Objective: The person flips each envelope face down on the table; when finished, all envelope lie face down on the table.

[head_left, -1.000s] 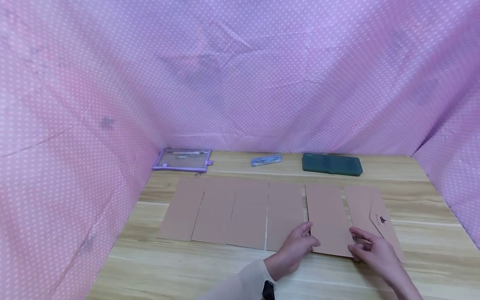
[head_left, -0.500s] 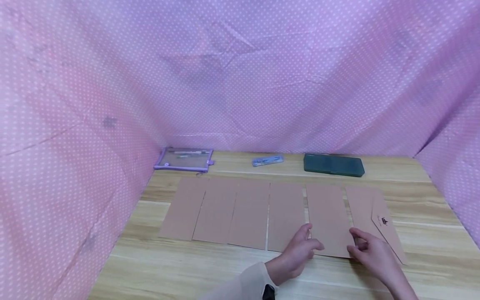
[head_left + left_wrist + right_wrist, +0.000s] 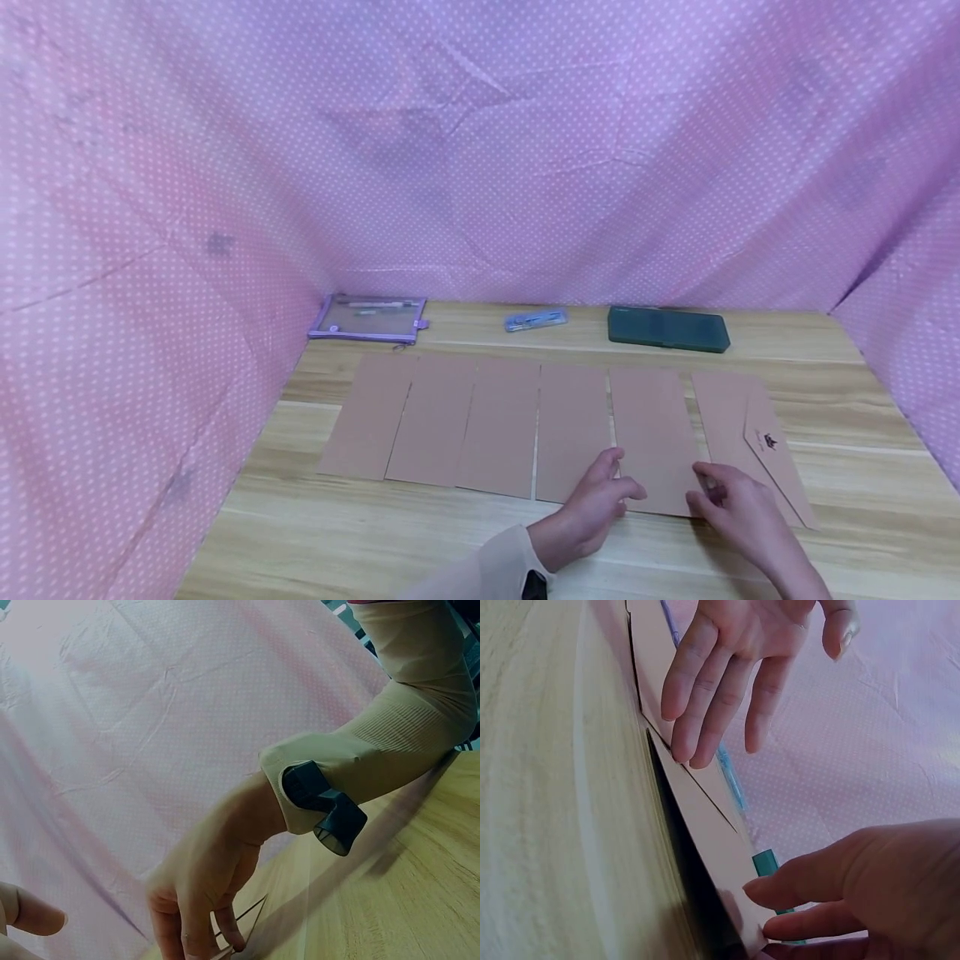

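Note:
Several brown paper envelopes lie side by side in a row in the head view. My right hand (image 3: 742, 504) pinches the near right edge of the fifth envelope (image 3: 651, 433) between thumb and fingers. In the right wrist view, that envelope's near edge is tilted up, with dark shadow beneath. My left hand (image 3: 588, 508) is at its lower left corner, over the gap beside the fourth envelope (image 3: 572, 425). Its fingers are extended, thumb apart, gripping nothing. Rightmost lies an envelope (image 3: 768, 442) showing its pointed flap and a dark crown print, partly hidden by my right hand.
Along the table's back are a purple-edged clear zip pouch (image 3: 367, 319) with pens, a small blue case (image 3: 536, 320) and a dark green box (image 3: 667, 329). Pink dotted cloth (image 3: 480, 167) hangs behind and at both sides of the wooden table (image 3: 337, 533).
My right hand has shifted slightly left, and the fifth envelope has moved a little left with it, narrowing its gap to the fourth. My left hand has come off the envelope's edge.

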`<state>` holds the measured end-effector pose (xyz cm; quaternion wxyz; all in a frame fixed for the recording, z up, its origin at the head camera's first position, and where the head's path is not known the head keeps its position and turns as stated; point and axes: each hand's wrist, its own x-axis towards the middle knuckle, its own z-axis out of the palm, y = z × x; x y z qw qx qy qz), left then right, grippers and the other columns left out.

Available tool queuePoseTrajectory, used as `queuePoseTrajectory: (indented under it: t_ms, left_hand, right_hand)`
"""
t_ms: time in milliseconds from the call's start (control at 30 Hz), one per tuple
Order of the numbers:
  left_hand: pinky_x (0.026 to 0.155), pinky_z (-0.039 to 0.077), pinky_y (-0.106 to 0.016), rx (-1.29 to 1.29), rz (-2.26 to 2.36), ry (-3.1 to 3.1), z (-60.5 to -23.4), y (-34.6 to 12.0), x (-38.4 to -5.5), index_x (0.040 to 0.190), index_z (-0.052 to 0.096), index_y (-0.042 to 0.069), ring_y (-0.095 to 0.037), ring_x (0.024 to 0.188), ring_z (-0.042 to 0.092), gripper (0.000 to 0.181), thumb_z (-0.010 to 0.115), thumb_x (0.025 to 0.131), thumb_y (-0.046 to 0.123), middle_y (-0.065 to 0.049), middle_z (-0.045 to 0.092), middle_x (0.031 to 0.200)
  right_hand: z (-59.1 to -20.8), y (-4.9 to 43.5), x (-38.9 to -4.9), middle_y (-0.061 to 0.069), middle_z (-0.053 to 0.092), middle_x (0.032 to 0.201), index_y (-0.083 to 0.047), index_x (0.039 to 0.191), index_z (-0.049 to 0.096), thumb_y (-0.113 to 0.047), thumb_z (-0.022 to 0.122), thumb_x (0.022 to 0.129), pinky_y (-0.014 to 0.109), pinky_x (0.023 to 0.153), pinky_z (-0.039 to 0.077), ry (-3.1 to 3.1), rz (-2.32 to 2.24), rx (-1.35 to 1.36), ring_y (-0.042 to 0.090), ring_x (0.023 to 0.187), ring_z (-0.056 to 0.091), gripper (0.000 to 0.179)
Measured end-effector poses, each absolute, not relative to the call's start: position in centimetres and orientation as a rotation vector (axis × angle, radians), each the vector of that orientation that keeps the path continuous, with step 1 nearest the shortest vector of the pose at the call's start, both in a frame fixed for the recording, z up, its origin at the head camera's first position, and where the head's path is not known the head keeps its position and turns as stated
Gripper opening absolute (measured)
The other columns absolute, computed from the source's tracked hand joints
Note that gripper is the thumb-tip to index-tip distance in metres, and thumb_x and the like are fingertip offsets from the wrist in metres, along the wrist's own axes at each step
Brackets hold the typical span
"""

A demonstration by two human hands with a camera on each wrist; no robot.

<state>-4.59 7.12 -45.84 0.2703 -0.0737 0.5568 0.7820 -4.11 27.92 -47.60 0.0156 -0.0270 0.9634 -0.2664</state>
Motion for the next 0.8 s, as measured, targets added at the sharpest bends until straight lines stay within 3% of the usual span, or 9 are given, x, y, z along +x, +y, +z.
queuePoseTrajectory:
  t_ms: [100,333,533,633,700,800]
  left_hand:
    - [0.116,0.027,-0.067,-0.194,2.106,1.502,-45.8,7.1,-4.6,0.151,0.031,-0.001,-0.049,0.153,0.004,0.078,0.055,0.078,-0.003,-0.034,0.008,0.163]
    - [0.118,0.029,-0.060,-0.150,2.098,1.525,-45.3,6.8,-4.7,0.151,0.032,0.001,-0.049,0.153,0.007,0.078,0.056,0.076,-0.002,-0.031,0.012,0.164]
    - [0.113,0.036,-0.052,-0.094,2.063,1.594,-44.3,7.3,-4.9,0.149,0.036,0.005,-0.036,0.144,0.031,0.074,0.058,0.078,0.001,-0.018,0.026,0.162]
    - [0.115,0.032,-0.060,-0.082,2.055,1.605,-43.9,8.2,-5.1,0.145,0.040,0.009,-0.036,0.144,0.031,0.070,0.057,0.078,0.001,-0.013,0.029,0.161]
    - [0.116,0.030,-0.063,-0.079,2.062,1.602,-43.8,9.1,-5.2,0.143,0.043,0.011,-0.037,0.145,0.031,0.067,0.057,0.078,0.001,-0.012,0.030,0.160]
    - [0.117,0.030,-0.061,-0.091,2.076,1.608,-43.8,10.5,-5.4,0.139,0.046,0.013,-0.035,0.142,0.034,0.064,0.058,0.078,0.000,-0.010,0.034,0.158]
  right_hand:
    - [-47.6,27.9,-4.0,0.018,0.074,0.095,0.008,0.115,0.067,-0.017,0.079,0.081,0.047,0.074,0.058,3.014,-0.797,-0.107,0.024,0.078,0.070,0.043]
    - [-47.4,28.4,-4.1,0.011,0.073,0.091,0.005,0.111,0.069,-0.015,0.080,0.081,0.026,0.061,0.055,3.002,-0.822,-0.169,0.013,0.070,0.067,0.038]
    - [-46.9,30.4,-4.4,0.018,0.073,0.094,0.008,0.116,0.065,-0.008,0.079,0.080,0.021,0.056,0.054,3.013,-0.941,-0.258,0.002,0.065,0.065,0.041]
    - [-46.8,31.8,-4.7,0.022,0.073,0.103,0.003,0.116,0.067,-0.009,0.082,0.078,0.023,0.058,0.054,3.097,-0.935,-0.371,-0.002,0.074,0.065,0.043]
    - [-46.9,32.9,-5.2,0.022,0.071,0.110,-0.001,0.117,0.067,-0.011,0.083,0.077,0.013,0.065,0.051,3.147,-0.910,-0.438,-0.004,0.087,0.063,0.045]
    - [-47.1,34.5,-5.9,0.021,0.069,0.118,-0.005,0.118,0.068,-0.014,0.084,0.076,0.001,0.072,0.041,3.185,-0.887,-0.501,-0.019,0.104,0.047,0.046]
